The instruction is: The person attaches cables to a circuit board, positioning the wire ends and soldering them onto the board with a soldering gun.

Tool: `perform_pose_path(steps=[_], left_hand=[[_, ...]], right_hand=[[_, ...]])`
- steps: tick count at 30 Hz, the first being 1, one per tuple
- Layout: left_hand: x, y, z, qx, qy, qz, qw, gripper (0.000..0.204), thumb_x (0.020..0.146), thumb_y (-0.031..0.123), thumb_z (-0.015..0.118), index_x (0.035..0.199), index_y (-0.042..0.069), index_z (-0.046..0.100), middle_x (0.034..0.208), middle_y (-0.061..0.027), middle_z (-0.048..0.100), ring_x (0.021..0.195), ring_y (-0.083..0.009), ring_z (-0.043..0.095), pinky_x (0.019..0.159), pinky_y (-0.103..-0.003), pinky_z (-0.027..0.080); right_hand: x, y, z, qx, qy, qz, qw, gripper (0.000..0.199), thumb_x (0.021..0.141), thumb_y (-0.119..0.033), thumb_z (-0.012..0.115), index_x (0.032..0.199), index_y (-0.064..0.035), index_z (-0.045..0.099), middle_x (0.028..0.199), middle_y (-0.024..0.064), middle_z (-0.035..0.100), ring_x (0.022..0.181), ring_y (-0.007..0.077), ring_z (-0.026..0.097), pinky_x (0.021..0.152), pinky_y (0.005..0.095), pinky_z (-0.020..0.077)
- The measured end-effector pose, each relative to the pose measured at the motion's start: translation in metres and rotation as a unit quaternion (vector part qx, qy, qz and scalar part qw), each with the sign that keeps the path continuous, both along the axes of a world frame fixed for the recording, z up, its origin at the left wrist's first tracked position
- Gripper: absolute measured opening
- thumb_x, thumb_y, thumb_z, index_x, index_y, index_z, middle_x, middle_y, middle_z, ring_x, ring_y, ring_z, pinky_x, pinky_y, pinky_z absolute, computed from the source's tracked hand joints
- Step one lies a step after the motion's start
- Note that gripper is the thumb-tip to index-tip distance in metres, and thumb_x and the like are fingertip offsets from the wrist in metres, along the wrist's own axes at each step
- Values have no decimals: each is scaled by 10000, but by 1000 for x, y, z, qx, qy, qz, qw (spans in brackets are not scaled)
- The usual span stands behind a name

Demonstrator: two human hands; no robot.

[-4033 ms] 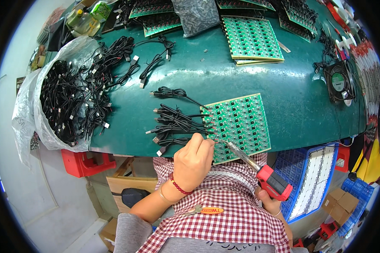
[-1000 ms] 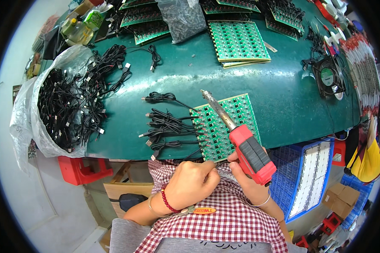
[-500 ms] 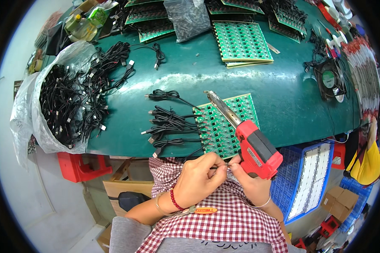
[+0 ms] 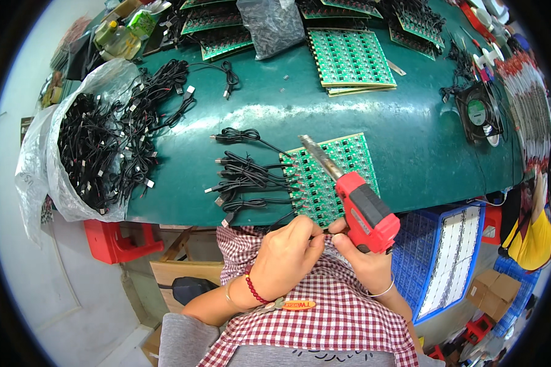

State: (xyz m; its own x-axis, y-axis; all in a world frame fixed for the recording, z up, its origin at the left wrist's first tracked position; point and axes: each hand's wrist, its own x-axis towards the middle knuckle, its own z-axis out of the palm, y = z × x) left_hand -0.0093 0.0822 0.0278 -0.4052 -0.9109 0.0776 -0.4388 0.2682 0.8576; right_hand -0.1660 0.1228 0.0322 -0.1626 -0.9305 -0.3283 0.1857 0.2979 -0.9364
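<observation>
The right hand (image 4: 358,260) is wrapped around the grip of a red soldering gun (image 4: 364,211), fingers fully closed on it, with the metal tip angled up and to the left over a green circuit board panel (image 4: 333,177). That panel lies on the near edge of the green table (image 4: 410,140), just in front of the person. The left hand (image 4: 284,257) sits just beside the right one, below the table edge over a red-and-white checked apron (image 4: 343,318); its fingers are curled with the fingertips pinched together, touching the right hand's fingers, and what they grip is too small to tell. A row of black cables (image 4: 245,177) runs from the panel's left edge, their coiled ends and plugs lying to the left on the table. Farther left, a clear plastic bag (image 4: 49,153) spills more black cables. At the far side lie more green panels (image 4: 349,58), and a small black fan (image 4: 477,113) sits to the right.
</observation>
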Motion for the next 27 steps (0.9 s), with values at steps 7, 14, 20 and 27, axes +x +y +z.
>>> perform_pose_path(steps=[7,14,20,27], left_hand=[[3,1,6,-7,12,-54,998,149,783,-1,655,852,-3,523,754,-113,546,621,-285,591,543,-368,485],[10,-8,5,15,29,-16,999,128,756,-11,670,838,10,574,781,-94,546,632,-235,585,540,-325,475],[8,-16,-7,-98,-181,16,978,123,731,26,668,778,34,554,1072,-91,557,776,-229,614,597,-325,494],[5,-34,-14,-129,-277,-32,952,144,711,35,667,804,14,560,1015,-78,544,854,-209,603,615,-313,516]], right_hand=[[-6,-4,-7,34,-132,18,990,280,813,2,678,1063,11,552,880,45,639,828,114,611,739,255,492],[-4,-1,-2,-9,-82,-17,996,191,869,-39,625,1045,20,578,922,69,647,834,120,593,740,272,479],[-38,24,-7,-15,65,-12,998,440,893,-287,650,1145,32,482,777,86,622,728,189,603,677,329,488],[-74,96,-39,25,69,-17,997,263,802,-203,748,944,-7,644,793,42,614,716,146,586,665,291,480]])
